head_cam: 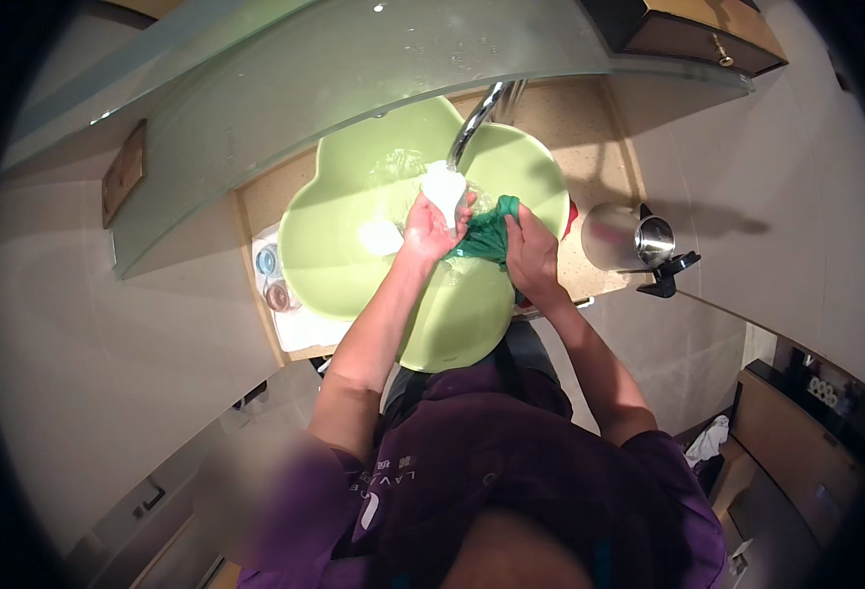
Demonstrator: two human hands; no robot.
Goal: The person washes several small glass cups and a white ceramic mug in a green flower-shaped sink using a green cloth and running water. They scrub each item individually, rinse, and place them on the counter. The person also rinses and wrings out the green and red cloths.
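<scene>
A green cloth point(480, 234), wet and bunched, hangs over a large light-green lobed basin point(344, 272). My right hand point(532, 250) grips its upper right end between thumb and fingers. My left hand point(432, 228) is turned palm up with curled fingers below the mouth of a curved chrome faucet point(469, 132). Bright white glare at the water stream point(443, 188) covers part of that palm. The cloth's other end reaches the left fingers, but whether they hold it is hidden. Rippling water shows in the basin behind the hands.
A metal electric kettle point(612, 237) with a black handle stands right of the basin. Small glass cups point(276, 296) sit on a white cloth point(303, 331) at left. A glass shelf point(373, 81) overhangs the far side. Something red point(570, 219) shows beside the basin's right rim.
</scene>
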